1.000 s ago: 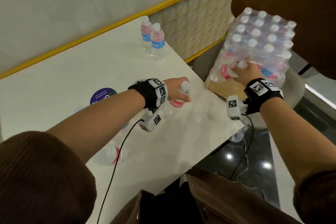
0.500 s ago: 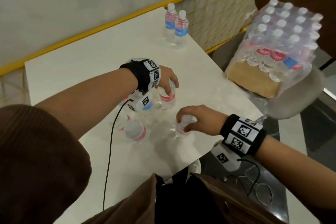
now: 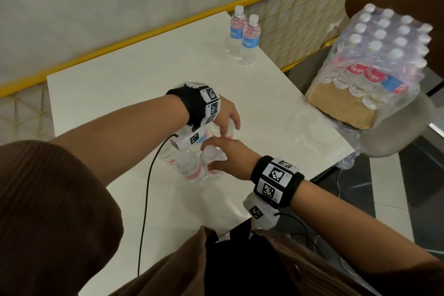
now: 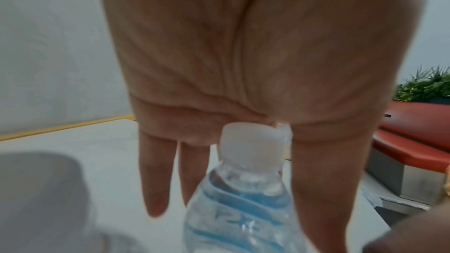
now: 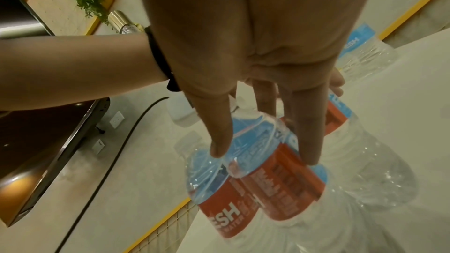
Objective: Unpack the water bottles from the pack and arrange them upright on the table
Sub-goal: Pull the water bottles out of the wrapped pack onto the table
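Observation:
Several water bottles stand upright in a cluster (image 3: 187,166) near the middle of the white table (image 3: 144,84). My right hand (image 3: 223,156) grips the neck of a red-and-blue-labelled bottle (image 5: 280,180) at the cluster's right side, thumb and fingers on either side. My left hand (image 3: 225,122) drapes over the top of a red-labelled bottle (image 3: 229,131) just behind. A blue-labelled bottle (image 4: 243,199) stands under that wrist. Two more bottles (image 3: 242,36) stand at the table's far edge. The shrink-wrapped pack (image 3: 379,62) sits on a chair to the right.
The pack's chair (image 3: 396,132) stands against the table's right edge, with loose plastic wrap (image 3: 346,163) hanging at the corner. A black cable (image 3: 144,211) runs from my left wrist across the table. A yellow-railed mesh wall borders the far side.
My right hand pulled a bottle out of the pack, carried it left and set it down in the cluster. My left hand stayed on its bottle beside it.

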Motion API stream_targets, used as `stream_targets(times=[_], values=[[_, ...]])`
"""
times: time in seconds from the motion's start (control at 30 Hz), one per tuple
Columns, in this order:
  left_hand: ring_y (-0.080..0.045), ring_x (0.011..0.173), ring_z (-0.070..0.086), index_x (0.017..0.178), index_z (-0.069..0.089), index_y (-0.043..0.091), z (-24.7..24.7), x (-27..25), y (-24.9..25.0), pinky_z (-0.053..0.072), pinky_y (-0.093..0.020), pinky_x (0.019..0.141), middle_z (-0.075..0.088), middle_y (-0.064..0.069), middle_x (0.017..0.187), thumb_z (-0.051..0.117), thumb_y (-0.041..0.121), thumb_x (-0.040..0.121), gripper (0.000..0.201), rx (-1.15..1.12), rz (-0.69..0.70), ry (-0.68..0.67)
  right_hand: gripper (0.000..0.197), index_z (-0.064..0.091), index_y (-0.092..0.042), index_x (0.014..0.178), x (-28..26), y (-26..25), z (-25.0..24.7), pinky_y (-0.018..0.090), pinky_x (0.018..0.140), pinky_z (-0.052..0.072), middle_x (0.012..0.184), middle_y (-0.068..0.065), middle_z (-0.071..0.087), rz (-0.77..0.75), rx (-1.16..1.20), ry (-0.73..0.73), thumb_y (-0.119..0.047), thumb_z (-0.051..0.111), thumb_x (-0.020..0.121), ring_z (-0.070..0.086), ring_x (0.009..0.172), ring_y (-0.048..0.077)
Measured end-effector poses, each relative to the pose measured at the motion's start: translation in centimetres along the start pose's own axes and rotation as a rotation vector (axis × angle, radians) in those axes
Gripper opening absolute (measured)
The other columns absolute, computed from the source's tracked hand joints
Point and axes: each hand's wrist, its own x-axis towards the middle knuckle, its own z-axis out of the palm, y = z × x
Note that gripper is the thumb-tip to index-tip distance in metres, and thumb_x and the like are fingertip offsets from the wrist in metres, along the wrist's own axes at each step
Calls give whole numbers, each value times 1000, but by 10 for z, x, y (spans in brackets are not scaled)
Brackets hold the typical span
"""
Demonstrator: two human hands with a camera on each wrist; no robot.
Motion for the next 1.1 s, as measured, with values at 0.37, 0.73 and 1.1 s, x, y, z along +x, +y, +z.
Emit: stream_targets(times=[0.37, 0.73, 1.1], values=[[-15, 136, 37, 138, 43, 31, 23, -63, -54, 28, -25, 107, 37, 7, 149, 54, 43, 92, 48, -467, -38, 552, 79, 26, -43, 140, -6, 58, -33, 42, 84, 56, 137, 7, 36, 358, 601, 114, -22, 73, 81, 49, 121, 27], [-27, 136, 38, 137, 26, 58, 135, -60, -107, 43, -60, 96, 33, 16, 151, 42, 82, 71, 72, -1643, -176, 400, 65, 18, -50, 144, 24, 63, 7, 57, 82, 53, 156, 18, 7, 523, 1255, 8, -45, 55, 91, 26, 137, 49], [-27, 118, 57, 132, 31, 60, 156, -58, -101, 53, -52, 82, 51, 7, 138, 47, 70, 81, 54, -1713, -136, 376, 74, 17, -58, 140, 46, 45, 45, 51, 75, 58, 153, 17, 18, 467, 1350, 61, -40, 65, 86, 27, 138, 42]])
